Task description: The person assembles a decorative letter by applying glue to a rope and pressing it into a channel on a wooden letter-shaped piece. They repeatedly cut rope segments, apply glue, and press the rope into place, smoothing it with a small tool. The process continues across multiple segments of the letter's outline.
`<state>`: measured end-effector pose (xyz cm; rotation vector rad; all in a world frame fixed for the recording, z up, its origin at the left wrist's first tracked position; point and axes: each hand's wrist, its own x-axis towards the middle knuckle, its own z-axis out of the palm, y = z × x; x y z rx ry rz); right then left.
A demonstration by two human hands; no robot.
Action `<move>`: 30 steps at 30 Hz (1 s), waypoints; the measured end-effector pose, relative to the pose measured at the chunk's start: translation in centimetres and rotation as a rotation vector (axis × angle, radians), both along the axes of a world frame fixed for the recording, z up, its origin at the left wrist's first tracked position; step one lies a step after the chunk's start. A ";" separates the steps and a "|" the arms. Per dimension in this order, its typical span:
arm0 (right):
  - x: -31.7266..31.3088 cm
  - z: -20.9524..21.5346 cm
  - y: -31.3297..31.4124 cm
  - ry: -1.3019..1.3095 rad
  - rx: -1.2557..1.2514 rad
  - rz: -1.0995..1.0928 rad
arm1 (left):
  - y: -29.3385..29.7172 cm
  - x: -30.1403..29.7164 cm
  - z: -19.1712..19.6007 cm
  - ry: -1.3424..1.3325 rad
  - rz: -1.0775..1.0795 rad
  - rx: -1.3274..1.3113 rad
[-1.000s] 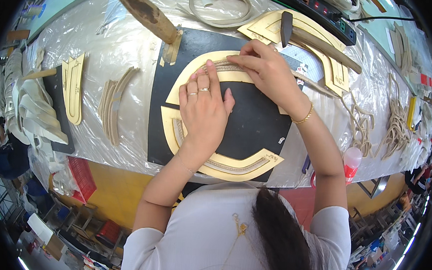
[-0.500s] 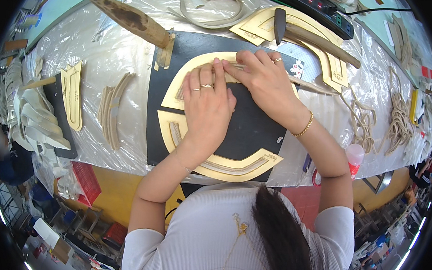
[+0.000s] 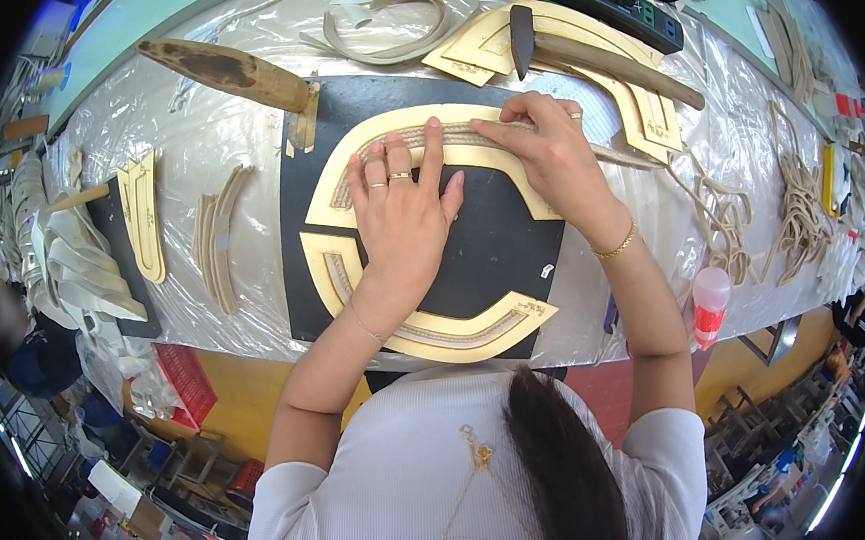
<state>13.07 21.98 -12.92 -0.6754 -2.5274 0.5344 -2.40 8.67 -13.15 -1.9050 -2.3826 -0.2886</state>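
A curved cream template [image 3: 542, 203] lies on a black mat [image 3: 484, 244], with beige strips [image 3: 454, 133] set along its slot. My left hand [image 3: 398, 230] rests over the template's left part, fingers spread, fingertips pressing on the strips. At the top right of the same curve, my right hand [image 3: 557, 163] has its fingers bent around a beige strip, the index finger stretched left along it. That strip's loose end trails right, past the hand; part of it is hidden under the palm. Nearer me lies a second curved template [image 3: 525, 312], with a pale strip in its slot.
Beyond the mat lie a tapered wooden stick [image 3: 226, 73], a hammer [image 3: 617, 69] on another template, and a power strip [image 3: 660, 27]. Bundled strips [image 3: 219, 245] lie left. Tangled cords [image 3: 801, 231] and a bottle [image 3: 710, 299] stand or lie right.
My left fingers have spread apart and lie flatter on the strips. My right hand has shifted slightly right, away from the left, uncovering strips between them. The whole view has shifted a little.
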 end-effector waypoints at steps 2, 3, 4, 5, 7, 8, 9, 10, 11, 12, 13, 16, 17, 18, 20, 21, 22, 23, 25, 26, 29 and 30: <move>0.2 0.0 -0.1 -0.019 -0.003 0.004 | 0.0 0.0 0.0 0.002 -0.007 0.000; 0.2 0.1 -0.3 -0.038 0.027 0.011 | 0.1 0.0 0.0 0.005 -0.008 -0.005; 0.3 0.2 -0.4 -0.056 0.058 0.013 | 0.1 0.0 0.0 0.003 -0.007 -0.009; 0.3 0.3 -0.6 -0.069 0.093 0.023 | 0.1 0.0 0.0 0.000 -0.006 -0.014; 0.3 0.4 -0.9 -0.089 0.117 0.009 | 0.1 0.1 0.1 0.013 -0.010 -0.028; 0.2 0.5 -1.1 -0.096 0.133 0.006 | 0.2 0.2 0.2 0.011 -0.012 -0.025; 0.2 0.6 -1.3 -0.121 0.179 -0.011 | 0.3 0.3 0.3 0.021 -0.012 -0.030; 0.2 0.7 -1.6 -0.148 0.224 -0.029 | 0.3 0.3 0.4 0.023 -0.013 -0.028; 0.1 0.8 -1.9 -0.174 0.269 -0.050 | 0.4 0.5 0.5 0.014 -0.010 -0.033; 0.2 0.9 -2.2 -0.191 0.248 -0.064 | 0.5 0.6 0.6 -0.005 -0.009 -0.030; 0.2 1.0 -2.4 -0.206 0.229 -0.083 | 0.7 0.6 0.6 -0.033 -0.007 -0.031; 0.7 1.1 -2.4 -0.198 0.141 -0.102 | 1.7 0.2 0.4 -0.163 -0.176 0.083; 0.9 1.0 -2.1 -0.187 0.106 -0.102 | 1.9 0.0 0.3 -0.214 -0.263 0.139; 1.2 1.0 -1.9 -0.143 0.066 -0.132 | 2.0 0.0 0.2 -0.205 -0.273 0.118; 2.2 0.9 -1.2 -0.066 -0.021 -0.190 | 2.3 0.0 0.0 -0.189 -0.291 0.076; 2.7 0.8 -1.1 -0.037 0.006 -0.192 | 2.3 0.1 -0.1 -0.170 -0.287 0.082; 3.1 0.8 -0.9 -0.020 0.026 -0.192 | 2.3 0.3 -0.2 -0.150 -0.281 0.088; 3.4 0.6 -0.8 0.011 0.053 -0.206 | 2.3 0.4 -0.2 -0.127 -0.276 0.102; 3.6 0.4 -0.9 0.034 0.063 -0.200 | 2.4 0.8 -0.1 -0.087 -0.284 0.109; 3.6 0.2 -1.0 0.042 0.073 -0.201 | 2.5 0.9 -0.1 -0.070 -0.290 0.126; 3.7 0.1 -1.3 0.013 0.063 -0.219 | 2.6 1.1 0.0 -0.021 -0.279 0.103; 3.8 0.1 -1.5 0.006 0.059 -0.216 | 2.6 1.1 0.0 -0.011 -0.284 0.089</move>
